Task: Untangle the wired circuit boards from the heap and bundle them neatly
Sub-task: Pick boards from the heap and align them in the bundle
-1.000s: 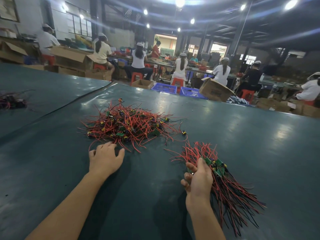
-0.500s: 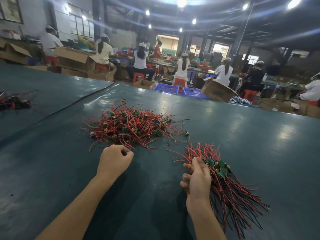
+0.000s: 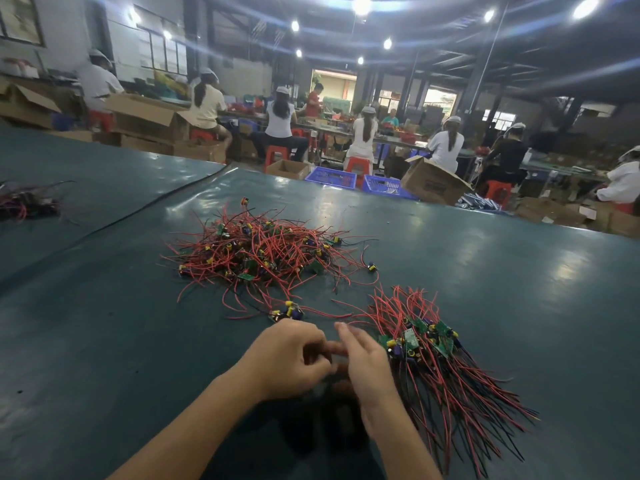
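A tangled heap of wired circuit boards [image 3: 263, 254], red and black leads with small green boards, lies on the green table [image 3: 502, 271]. To its right a sorted bundle [image 3: 429, 344] lies fanned out, boards together and leads pointing toward me. One loose wired circuit board [image 3: 286, 311] sits just beyond my left hand [image 3: 287, 358], whose fingers are curled and appear to pinch its leads. My right hand [image 3: 367, 362] is beside the bundle's left edge, fingers fairly straight and blurred, their tips meeting the left hand's fingers.
A smaller pile of wires [image 3: 27, 204] lies at the far left past a seam in the table cover. Beyond the far edge are cardboard boxes [image 3: 433, 181], blue crates [image 3: 330, 176] and several seated workers on red stools.
My left hand curled at the heap's edge and drew back toward me, bringing one board out of the heap. My right hand loosened from the bundle and moved left to meet it.
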`<action>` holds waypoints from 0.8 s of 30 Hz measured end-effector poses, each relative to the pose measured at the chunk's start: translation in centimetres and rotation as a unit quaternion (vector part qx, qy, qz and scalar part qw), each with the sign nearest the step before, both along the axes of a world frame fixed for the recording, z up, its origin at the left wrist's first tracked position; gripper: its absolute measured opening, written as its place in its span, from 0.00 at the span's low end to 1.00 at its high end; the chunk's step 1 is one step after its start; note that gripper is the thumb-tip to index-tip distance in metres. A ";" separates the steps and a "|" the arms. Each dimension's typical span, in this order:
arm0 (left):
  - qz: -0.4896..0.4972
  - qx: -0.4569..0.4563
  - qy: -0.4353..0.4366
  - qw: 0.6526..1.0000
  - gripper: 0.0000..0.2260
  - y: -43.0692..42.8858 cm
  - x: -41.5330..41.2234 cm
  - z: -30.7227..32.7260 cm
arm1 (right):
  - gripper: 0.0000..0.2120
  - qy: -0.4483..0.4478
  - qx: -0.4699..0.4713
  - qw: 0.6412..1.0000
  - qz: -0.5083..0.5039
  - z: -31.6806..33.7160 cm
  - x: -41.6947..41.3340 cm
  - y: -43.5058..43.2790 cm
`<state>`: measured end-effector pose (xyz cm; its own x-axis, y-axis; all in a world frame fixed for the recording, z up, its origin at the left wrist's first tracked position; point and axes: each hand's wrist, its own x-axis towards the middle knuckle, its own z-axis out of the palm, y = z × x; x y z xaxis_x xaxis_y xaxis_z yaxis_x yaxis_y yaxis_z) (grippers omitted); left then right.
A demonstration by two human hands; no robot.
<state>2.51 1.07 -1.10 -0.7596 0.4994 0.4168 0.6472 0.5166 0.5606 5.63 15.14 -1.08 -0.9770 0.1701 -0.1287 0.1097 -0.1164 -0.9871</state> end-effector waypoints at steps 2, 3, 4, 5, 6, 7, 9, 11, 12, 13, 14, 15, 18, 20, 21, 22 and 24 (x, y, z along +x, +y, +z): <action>-0.053 -0.011 0.007 0.999 0.08 0.4 0.3 -0.1 | 0.11 0.013 0.046 0.999 0.016 0.1 0.2 -0.5; -0.070 -0.006 -0.004 0.998 0.07 0.5 0.3 -0.2 | 0.12 0.020 0.050 0.998 0.015 0.2 0.3 -0.6; -0.083 0.007 -0.023 0.996 0.06 0.5 0.3 -0.2 | 0.12 0.021 0.042 0.999 0.016 0.3 0.4 -0.6; -0.093 0.027 -0.050 0.994 0.05 0.6 0.3 -0.1 | 0.12 0.017 0.026 0.999 0.021 0.4 0.4 -0.5; -0.094 0.054 -0.070 0.992 0.07 0.5 0.3 -0.1 | 0.11 0.013 0.002 1.000 0.023 0.4 0.4 -0.4; -0.080 0.085 -0.079 0.990 0.09 0.5 0.3 0.0 | 0.10 0.013 -0.018 0.999 0.025 0.4 0.4 -0.4; -0.014 0.161 -0.091 0.983 0.16 0.5 0.0 0.0 | 0.07 0.034 0.011 0.999 0.013 0.1 0.2 -0.4; 0.065 0.218 -0.114 0.967 0.20 0.1 -0.6 0.1 | 0.09 0.064 0.077 0.995 -0.015 -0.4 0.1 -0.4; 0.110 0.219 -0.119 0.962 0.18 -0.2 -1.0 0.0 | 0.11 0.077 0.099 0.992 -0.026 -0.5 0.0 -0.4; 0.155 0.201 -0.117 0.960 0.16 -0.5 -1.4 -0.2 | 0.11 0.091 0.114 0.989 -0.032 -0.7 0.0 -0.4; 0.192 0.171 -0.117 0.959 0.12 -0.8 -1.8 -0.5 | 0.11 0.104 0.126 0.986 -0.034 -0.8 -0.1 -0.4; 0.218 0.135 -0.122 0.959 0.09 -1.1 -2.1 -0.9 | 0.11 0.114 0.136 0.984 -0.033 -0.9 -0.1 -0.4; 0.248 0.042 -0.156 0.955 0.12 -1.2 -2.3 -1.7 | 0.12 0.134 0.146 0.980 -0.018 -1.2 -0.2 -0.5; 0.243 0.030 -0.150 0.958 0.13 -1.0 -2.2 -1.8 | 0.13 0.144 0.145 0.979 -0.006 -1.1 -0.1 -0.5; 0.238 0.036 -0.146 0.959 0.12 -0.9 -2.1 -1.8 | 0.14 0.146 0.146 0.978 -0.001 -1.1 -0.1 -0.4; 0.233 0.042 -0.146 0.960 0.10 -0.9 -2.1 -1.7 | 0.15 0.145 0.146 0.979 0.001 -1.1 -0.1 -0.4; 0.224 0.062 -0.157 0.960 0.07 -0.7 -2.0 -1.7 | 0.15 0.140 0.145 0.979 -0.004 -1.1 -0.1 -0.4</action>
<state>0.48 0.36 -2.77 -0.9844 0.0552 0.1668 0.1648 0.6197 0.7674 5.57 14.72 -2.18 -0.9657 0.1666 0.1989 -0.1698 0.1739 -0.9700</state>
